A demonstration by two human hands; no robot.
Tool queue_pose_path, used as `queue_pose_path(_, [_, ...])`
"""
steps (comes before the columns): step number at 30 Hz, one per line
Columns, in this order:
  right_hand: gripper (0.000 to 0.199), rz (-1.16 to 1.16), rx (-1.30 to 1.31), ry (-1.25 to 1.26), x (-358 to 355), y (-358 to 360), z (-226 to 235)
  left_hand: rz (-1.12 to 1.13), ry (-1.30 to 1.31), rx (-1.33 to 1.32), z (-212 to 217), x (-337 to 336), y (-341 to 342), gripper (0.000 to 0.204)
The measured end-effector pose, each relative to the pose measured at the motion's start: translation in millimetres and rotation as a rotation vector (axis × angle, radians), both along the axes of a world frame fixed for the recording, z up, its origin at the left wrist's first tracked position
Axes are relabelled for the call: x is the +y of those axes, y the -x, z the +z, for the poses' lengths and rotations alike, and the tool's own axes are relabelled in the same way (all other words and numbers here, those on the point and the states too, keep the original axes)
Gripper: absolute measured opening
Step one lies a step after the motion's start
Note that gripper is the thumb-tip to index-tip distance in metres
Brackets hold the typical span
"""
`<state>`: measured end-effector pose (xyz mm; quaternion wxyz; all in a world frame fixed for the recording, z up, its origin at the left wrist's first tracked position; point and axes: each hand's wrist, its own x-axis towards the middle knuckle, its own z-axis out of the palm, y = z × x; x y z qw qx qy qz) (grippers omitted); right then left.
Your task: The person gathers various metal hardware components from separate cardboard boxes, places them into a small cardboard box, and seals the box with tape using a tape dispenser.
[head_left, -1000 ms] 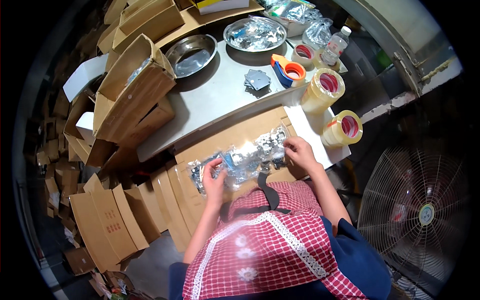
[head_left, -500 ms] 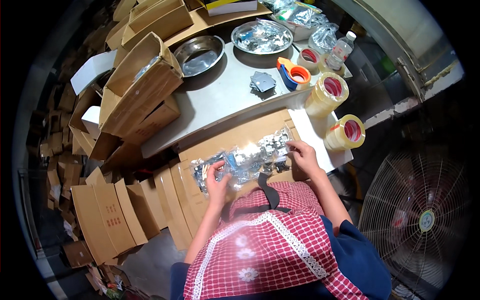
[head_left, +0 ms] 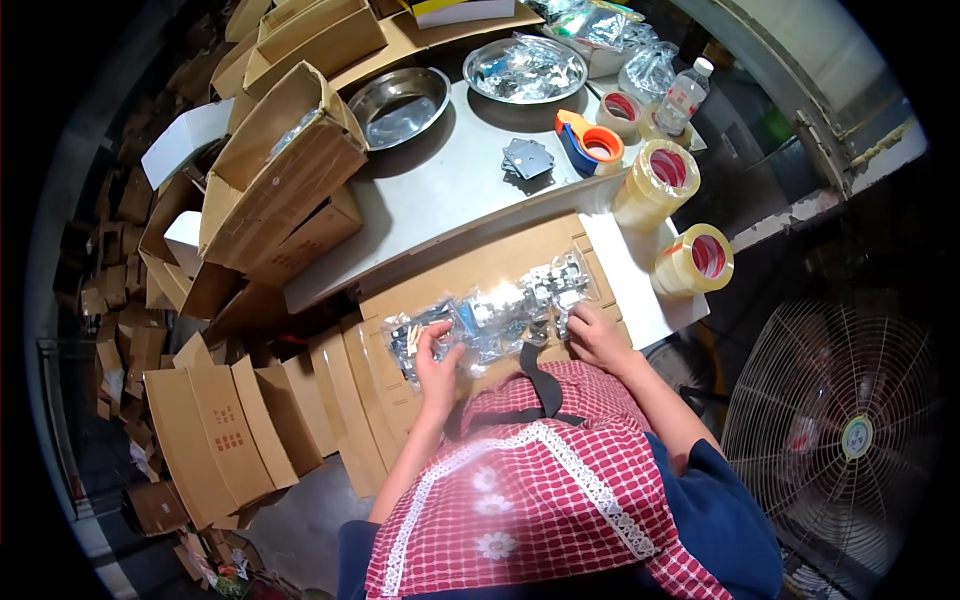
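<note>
Clear plastic bags of small metal and dark parts [head_left: 500, 305] lie in a row on a flat piece of cardboard [head_left: 430, 285] in front of me. My left hand [head_left: 436, 368] rests at the left end of the row, thumb and fingers apart over the plastic. At the other end, my right hand [head_left: 598, 340] is closed, its fingertips pinching the near edge of the rightmost bag. A black strap [head_left: 538, 378] lies across my red checked apron [head_left: 520, 460], close to the bags.
Beyond the cardboard, a white table [head_left: 430, 195] bears a steel bowl [head_left: 362, 128], a bowl of bagged parts [head_left: 525, 68], grey plates [head_left: 528, 160], a tape dispenser [head_left: 580, 150], tape rolls [head_left: 690, 262] and a bottle [head_left: 686, 95]. Cartons [head_left: 205, 435] crowd the left; a fan [head_left: 845, 440] stands right.
My right hand has moved down and slightly left, from the right end of the bags to their near edge, its fingers more closed. My left hand has hardly moved.
</note>
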<state>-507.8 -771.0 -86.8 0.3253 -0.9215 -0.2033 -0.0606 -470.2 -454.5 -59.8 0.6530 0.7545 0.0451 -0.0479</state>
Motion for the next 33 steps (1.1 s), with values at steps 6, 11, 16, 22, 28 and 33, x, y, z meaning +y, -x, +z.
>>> queue_pose_path(6, [0.014,-0.146,0.033,-0.236,-4,0,18,0.004,-0.012,-0.004,3,0,2,0.036])
queue_pose_path(11, [0.011,-0.236,-0.039,-0.454,-2,-19,30,0.0,0.017,0.034,4,-2,2,0.036])
queue_pose_path(16, [0.007,-0.523,0.519,-1.309,2,-25,19,-0.008,0.042,0.025,4,-2,1,0.037])
queue_pose_path(22, [0.034,-0.625,0.391,-0.176,-3,-26,-17,0.019,0.064,0.042,-7,0,3,0.039])
queue_pose_path(28, [0.049,-0.687,0.49,-0.111,0,-17,13,0.035,0.075,0.057,-11,0,6,0.039])
queue_pose_path(33, [0.05,-0.443,0.502,0.061,11,3,15,0.013,0.067,0.053,-16,-1,5,0.037])
